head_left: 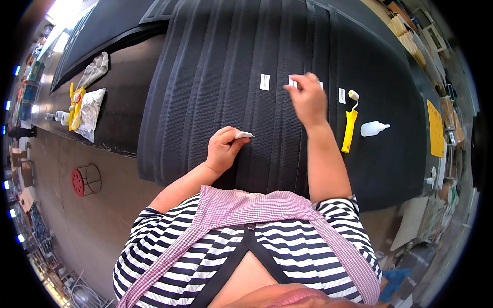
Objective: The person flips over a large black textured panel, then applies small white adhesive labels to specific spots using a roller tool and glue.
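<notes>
My left hand (224, 150) is closed, its thumb and fingers pinching a small stack of white labels (244, 134) just above the ribbed black mat (205, 92). Farther off and to the right, my right hand (309, 97) is raised over the mat with thumb and forefinger curved but apart. A white label (293, 81) shows between those fingertips and seems to lie on the mat. Another label (321, 84) peeks out behind the hand, mostly hidden. To the left lies one label (264, 82) in full view, and to the right another label (342, 96).
Right of my hand are a small roller with a yellow handle (349, 131) and a white squeeze bottle (374, 128). A yellow board (435, 128) lies at the right edge. On the left are a clear plastic bag (92, 113), a grey cloth (95, 69) and a red-topped stool (78, 183).
</notes>
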